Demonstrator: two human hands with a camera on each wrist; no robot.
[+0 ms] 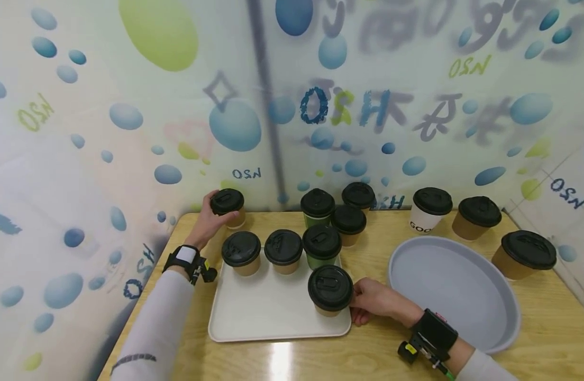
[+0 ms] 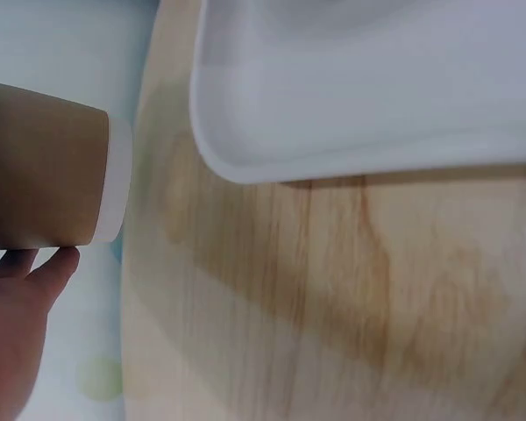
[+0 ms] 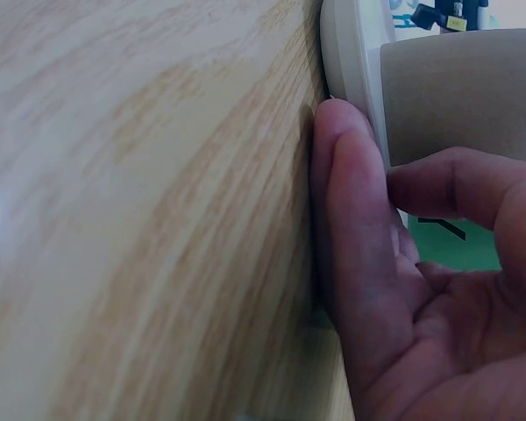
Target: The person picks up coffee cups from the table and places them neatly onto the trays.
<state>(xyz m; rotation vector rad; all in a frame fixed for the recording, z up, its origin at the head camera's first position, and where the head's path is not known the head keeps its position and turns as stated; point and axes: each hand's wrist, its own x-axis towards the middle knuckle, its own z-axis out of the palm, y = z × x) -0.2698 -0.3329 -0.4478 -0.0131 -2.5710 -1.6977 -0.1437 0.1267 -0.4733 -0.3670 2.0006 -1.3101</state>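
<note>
My left hand (image 1: 210,219) grips a brown paper cup with a black lid (image 1: 227,201) at the back left of the table, behind the tray. The left wrist view shows that cup's brown side (image 2: 44,167) and pale base, fingertips against it. My right hand (image 1: 375,300) pinches the right rim of the white tray (image 1: 268,334) near its front corner, fingers low beside the wood and thumb at the edge (image 3: 368,254). Right by it, a brown cup (image 1: 330,288) stands on the tray. Two more brown cups (image 1: 242,254) (image 1: 283,251) and a green cup (image 1: 322,246) stand along the tray's back.
Behind the tray stand another green cup (image 1: 317,207) and two brown cups (image 1: 349,225) (image 1: 358,196). A round grey tray (image 1: 463,296) lies at the right, with a white cup (image 1: 430,209) and two brown cups (image 1: 476,217) (image 1: 522,254) around it. A patterned curtain (image 1: 292,148) borders the table.
</note>
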